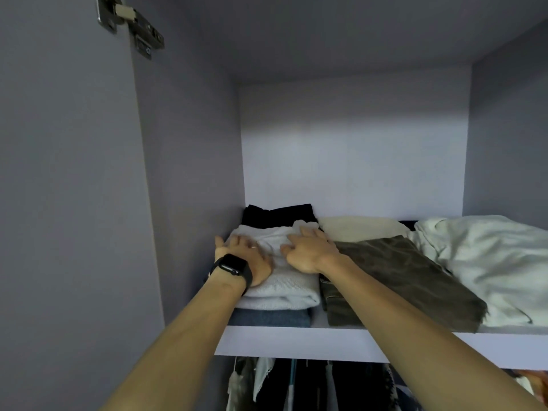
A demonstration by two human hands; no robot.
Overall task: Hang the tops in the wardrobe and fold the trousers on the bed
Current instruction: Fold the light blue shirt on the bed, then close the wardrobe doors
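Observation:
On the upper wardrobe shelf (296,342) a folded pale grey garment (284,286) lies on top of a folded blue-grey one (272,318). My left hand (246,256), with a black watch on the wrist, lies flat on the left side of the pale garment. My right hand (308,250) presses on its right side with fingers spread. A folded olive-brown pair of trousers (400,280) lies right beside it. Behind the stack sits a black folded garment (278,215).
A cream folded piece (358,228) and a crumpled white fabric (486,262) fill the right part of the shelf. Below the shelf hang several garments (296,387). The wardrobe's left wall (189,173) stands close to my left hand, with a door hinge (130,25) high up.

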